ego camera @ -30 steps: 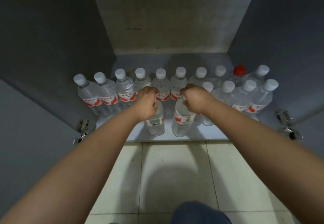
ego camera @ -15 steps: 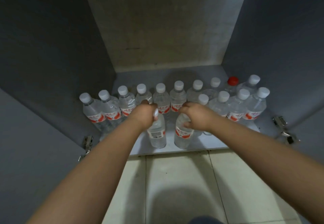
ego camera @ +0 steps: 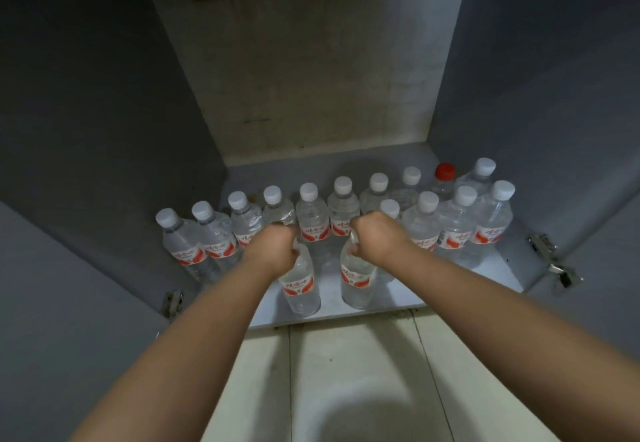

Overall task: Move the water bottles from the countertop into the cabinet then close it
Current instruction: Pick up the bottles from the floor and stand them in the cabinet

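Observation:
I look into an open grey cabinet (ego camera: 388, 299) at floor level. My left hand (ego camera: 272, 251) grips the neck of a clear water bottle (ego camera: 300, 287) with a red-and-white label. Beside it my right hand (ego camera: 375, 237) grips the neck of a second such bottle (ego camera: 356, 282). Both bottles stand upright near the front edge of the cabinet floor. Behind them stands a row of several white-capped bottles (ego camera: 313, 223), with more at the right (ego camera: 457, 223). My hands cover the caps of the two held bottles.
A red-capped bottle (ego camera: 445, 178) stands at the back right. Both cabinet doors hang open, left (ego camera: 69, 285) and right (ego camera: 602, 251), with metal hinges (ego camera: 554, 261) at the front corners. Pale floor tiles (ego camera: 353, 372) lie in front. Bare cabinet floor shows behind the rows.
My view has tilted up, so the cabinet sits lower in the frame. Both hands keep their grip on the two front bottles, which stay on the cabinet floor.

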A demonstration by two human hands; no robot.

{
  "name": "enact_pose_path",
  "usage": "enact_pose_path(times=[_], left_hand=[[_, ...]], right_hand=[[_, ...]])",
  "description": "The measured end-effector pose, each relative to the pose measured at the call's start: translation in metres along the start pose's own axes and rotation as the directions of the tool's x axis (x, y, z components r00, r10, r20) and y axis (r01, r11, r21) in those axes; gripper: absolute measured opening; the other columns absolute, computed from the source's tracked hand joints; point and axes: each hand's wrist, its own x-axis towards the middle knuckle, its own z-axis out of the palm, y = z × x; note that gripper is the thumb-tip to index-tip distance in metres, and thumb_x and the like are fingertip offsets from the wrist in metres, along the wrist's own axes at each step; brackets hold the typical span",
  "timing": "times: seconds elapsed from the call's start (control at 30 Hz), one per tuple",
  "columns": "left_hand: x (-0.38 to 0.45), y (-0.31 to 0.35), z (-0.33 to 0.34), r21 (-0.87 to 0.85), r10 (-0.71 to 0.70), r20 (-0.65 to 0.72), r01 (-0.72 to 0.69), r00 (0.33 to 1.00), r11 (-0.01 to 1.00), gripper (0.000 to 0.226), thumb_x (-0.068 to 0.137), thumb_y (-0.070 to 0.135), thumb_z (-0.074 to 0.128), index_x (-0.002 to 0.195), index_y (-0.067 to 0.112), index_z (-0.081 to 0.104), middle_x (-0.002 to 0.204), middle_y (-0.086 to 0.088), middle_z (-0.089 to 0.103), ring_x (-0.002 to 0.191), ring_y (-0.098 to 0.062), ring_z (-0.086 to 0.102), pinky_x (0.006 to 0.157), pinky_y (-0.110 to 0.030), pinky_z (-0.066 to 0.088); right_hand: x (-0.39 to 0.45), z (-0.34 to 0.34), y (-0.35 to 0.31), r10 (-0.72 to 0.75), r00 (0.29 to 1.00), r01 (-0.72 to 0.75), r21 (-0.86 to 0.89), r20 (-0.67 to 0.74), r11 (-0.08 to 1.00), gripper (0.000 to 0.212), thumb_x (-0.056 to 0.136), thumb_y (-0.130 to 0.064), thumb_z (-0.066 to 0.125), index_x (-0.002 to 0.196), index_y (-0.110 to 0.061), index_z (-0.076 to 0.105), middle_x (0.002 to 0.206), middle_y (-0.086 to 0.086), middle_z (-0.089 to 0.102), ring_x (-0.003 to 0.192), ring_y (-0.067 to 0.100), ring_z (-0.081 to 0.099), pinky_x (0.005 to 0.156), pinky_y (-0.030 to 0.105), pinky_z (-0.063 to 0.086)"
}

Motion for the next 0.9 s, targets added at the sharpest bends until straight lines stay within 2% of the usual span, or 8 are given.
enact_pose_path(times=[0.07, 0.2, 0.43, 0.57, 0.73, 0.83, 0.9], left_hand=[[0.003, 0.003, 0.002, -0.008, -0.011, -0.023, 0.011, 1.000, 1.000, 0.029, 0.094, 0.014, 0.053, 0.122, 0.008, 0.056, 0.124, -0.015, 0.060, 0.115, -0.029, 0.057, 0.096, -0.036, 0.048], [0.012, 0.010, 0.007, -0.042, 0.010, -0.066, -0.013, 0.998, 0.999, 0.031, 0.093, 0.013, 0.053, 0.124, 0.006, 0.055, 0.128, -0.014, 0.058, 0.118, -0.029, 0.056, 0.098, -0.035, 0.046], [0.037, 0.033, 0.010, -0.043, 0.012, -0.088, -0.016, 0.996, 0.999, 0.037, 0.095, 0.021, 0.052, 0.129, 0.007, 0.049, 0.134, -0.014, 0.054, 0.124, -0.028, 0.051, 0.102, -0.032, 0.041], [0.049, 0.026, 0.005, -0.060, -0.046, -0.056, 0.043, 0.997, 0.997, 0.040, 0.095, 0.021, 0.053, 0.132, 0.009, 0.046, 0.137, -0.013, 0.052, 0.125, -0.028, 0.051, 0.103, -0.031, 0.040], [0.050, 0.025, 0.003, -0.076, 0.030, 0.037, -0.027, 0.999, 0.997, 0.042, 0.096, 0.012, 0.047, 0.137, 0.005, 0.038, 0.142, -0.015, 0.043, 0.130, -0.026, 0.043, 0.106, -0.027, 0.033], [0.049, 0.022, 0.005, -0.124, 0.057, 0.009, -0.056, 0.998, 0.991, 0.037, 0.099, 0.009, 0.040, 0.136, 0.003, 0.038, 0.142, -0.015, 0.042, 0.132, -0.025, 0.041, 0.107, -0.024, 0.026], [0.042, 0.019, 0.007, -0.137, 0.089, -0.015, -0.090, 0.996, 0.986, 0.043, 0.099, 0.009, 0.038, 0.142, 0.002, 0.030, 0.148, -0.016, 0.036, 0.137, -0.024, 0.036, 0.110, -0.021, 0.020]], right_hand=[[0.004, 0.001, -0.001, -0.013, 0.999, 0.013, 0.014, 0.030, 1.000, 0.024, 0.091, -0.009, 0.054, 0.112, -0.001, 0.060, 0.119, 0.019, 0.063, 0.112, 0.032, 0.059, 0.089, 0.033, 0.050], [0.016, -0.004, 0.004, -0.096, 0.992, 0.096, 0.000, 0.082, 0.995, 0.025, 0.090, -0.001, 0.051, 0.114, -0.001, 0.059, 0.122, 0.019, 0.059, 0.112, 0.033, 0.057, 0.091, 0.034, 0.048], [0.030, 0.000, 0.008, -0.144, 0.989, 0.145, -0.031, 0.037, 0.989, 0.027, 0.092, 0.000, 0.048, 0.118, 0.000, 0.053, 0.126, 0.020, 0.054, 0.114, 0.034, 0.054, 0.093, 0.035, 0.047], [0.041, 0.005, 0.009, -0.163, 0.986, 0.164, -0.021, 0.017, 0.986, 0.034, 0.092, 0.000, 0.048, 0.126, -0.001, 0.046, 0.134, 0.020, 0.048, 0.121, 0.034, 0.049, 0.098, 0.036, 0.044], [0.049, 0.006, 0.005, -0.108, 0.994, 0.108, -0.008, -0.006, 0.994, 0.039, 0.094, -0.002, 0.045, 0.133, -0.003, 0.041, 0.144, 0.019, 0.039, 0.128, 0.032, 0.044, 0.106, 0.036, 0.040], [0.044, 0.004, 0.003, -0.096, 0.995, 0.095, -0.024, -0.024, 0.995, 0.039, 0.096, -0.004, 0.041, 0.135, -0.002, 0.039, 0.144, 0.021, 0.038, 0.128, 0.033, 0.045, 0.108, 0.038, 0.039], [0.035, 0.006, 0.001, -0.097, 0.995, 0.096, -0.022, -0.037, 0.995, 0.043, 0.096, -0.009, 0.043, 0.138, -0.003, 0.035, 0.145, 0.020, 0.037, 0.130, 0.033, 0.043, 0.109, 0.038, 0.037]])
